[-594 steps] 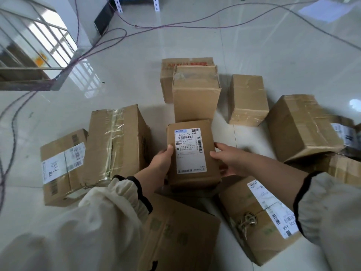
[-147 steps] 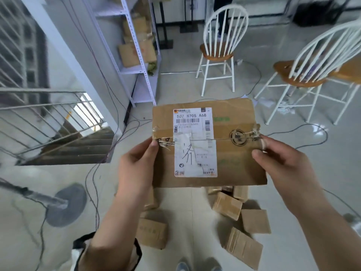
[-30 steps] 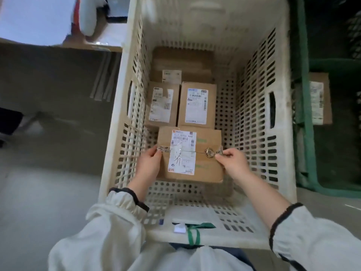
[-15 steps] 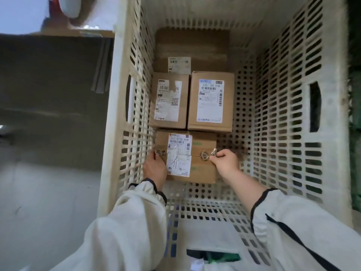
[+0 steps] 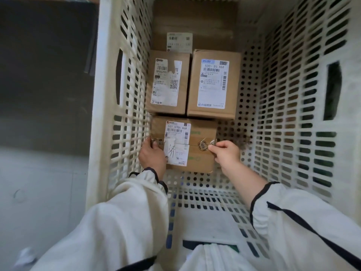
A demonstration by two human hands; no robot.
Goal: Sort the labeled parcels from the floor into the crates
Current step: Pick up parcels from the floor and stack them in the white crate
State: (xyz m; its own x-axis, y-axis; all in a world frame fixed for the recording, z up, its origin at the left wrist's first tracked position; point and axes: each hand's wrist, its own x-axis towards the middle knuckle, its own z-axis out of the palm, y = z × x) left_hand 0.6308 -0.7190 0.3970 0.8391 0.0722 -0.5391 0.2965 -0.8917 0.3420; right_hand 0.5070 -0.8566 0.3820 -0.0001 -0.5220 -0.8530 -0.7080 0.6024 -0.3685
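Head view: left hand [image 5: 153,157] and right hand [image 5: 226,153] grip parcel [image 5: 199,159] in crate [image 5: 293,114].

Labeled brown parcel [image 5: 199,151] apparently flat on white crate [image 5: 293,94] floor, label up

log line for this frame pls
phase: placing | both hands grip parcel 507 N705 A68 | inside white crate | beside three parcels

both arms reach down; left hand [image 5: 153,157] and right hand [image 5: 224,153] closed, gripping.
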